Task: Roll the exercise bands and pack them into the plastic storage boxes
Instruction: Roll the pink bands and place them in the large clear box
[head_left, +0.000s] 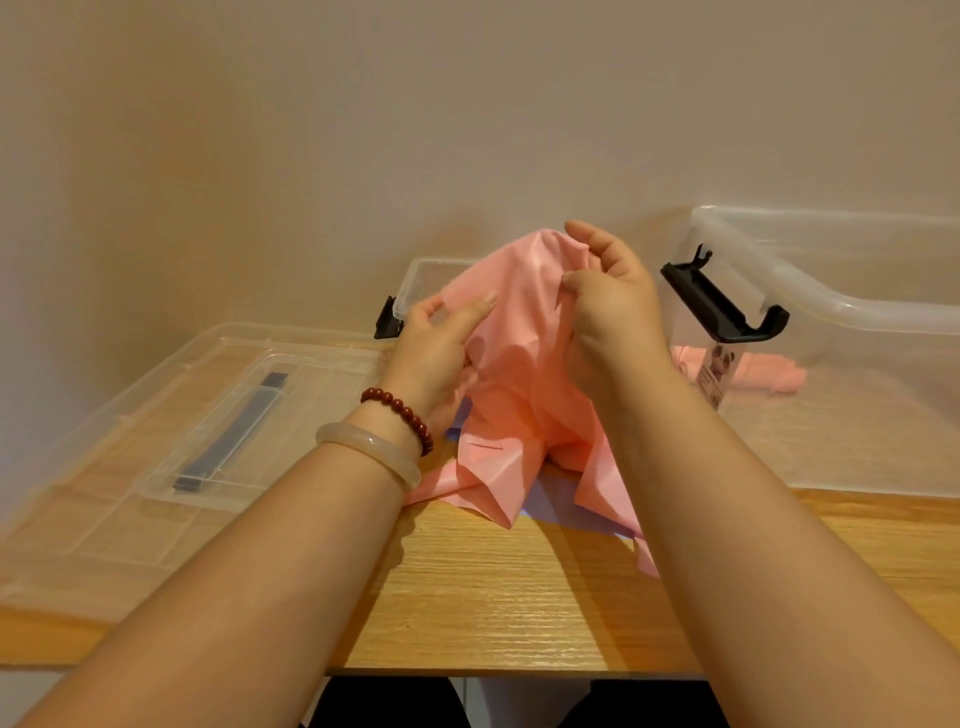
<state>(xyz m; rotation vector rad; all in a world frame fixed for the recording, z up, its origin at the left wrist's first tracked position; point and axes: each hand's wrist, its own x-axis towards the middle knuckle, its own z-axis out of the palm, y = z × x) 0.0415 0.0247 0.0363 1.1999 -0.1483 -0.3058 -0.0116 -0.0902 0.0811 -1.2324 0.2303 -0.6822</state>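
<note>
A crumpled pink exercise band is lifted off the wooden table, its lower folds draping down onto the tabletop. My right hand pinches its upper edge between thumb and fingers. My left hand grips the band's left side lower down. A bit of a purple band shows under the pink one. A clear plastic storage box with a black latch stands at the right and holds a rolled pink band. A second clear box stands behind the pink band, mostly hidden.
A clear box lid with a dark handle lies flat on the left of the table. The wooden table ends close to me at its front edge. A plain wall rises right behind the boxes.
</note>
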